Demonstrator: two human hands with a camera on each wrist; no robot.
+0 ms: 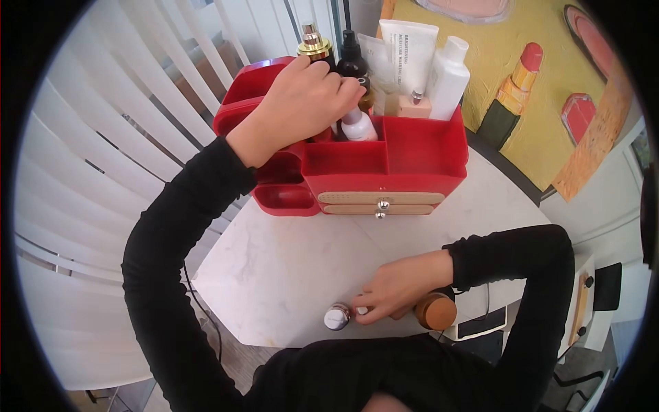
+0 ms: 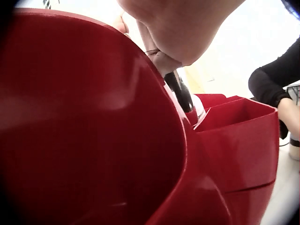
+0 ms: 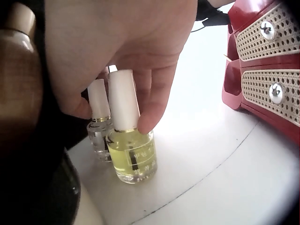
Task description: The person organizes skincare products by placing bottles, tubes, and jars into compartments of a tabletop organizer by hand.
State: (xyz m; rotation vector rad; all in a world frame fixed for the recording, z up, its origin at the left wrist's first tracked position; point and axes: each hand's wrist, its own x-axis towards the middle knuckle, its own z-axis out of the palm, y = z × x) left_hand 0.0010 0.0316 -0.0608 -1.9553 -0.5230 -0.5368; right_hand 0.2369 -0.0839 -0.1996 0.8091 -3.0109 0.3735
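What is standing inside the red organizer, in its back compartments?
In the red organizer stand a white tube, a white bottle and dark bottles. The left hand covers the bottle it grips, and the front compartments' bottoms are hidden.

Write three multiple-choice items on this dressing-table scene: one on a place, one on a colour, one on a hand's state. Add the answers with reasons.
1. Where do the two small polish bottles stand?
A. In the organizer
B. On the white table near the person
C. In a drawer

2. What colour is the organizer's body?
A. Red
B. Blue
C. White

3. What is the left hand doing?
A. Lying flat on the table
B. Hanging idle
C. Holding a bottle in the organizer

Answers:
1. B: the yellow polish bottle and clear polish bottle stand on the table under the right hand.
2. A: the organizer is red, with beige drawer fronts.
3. C: the left hand curls round a white bottle among its compartments.
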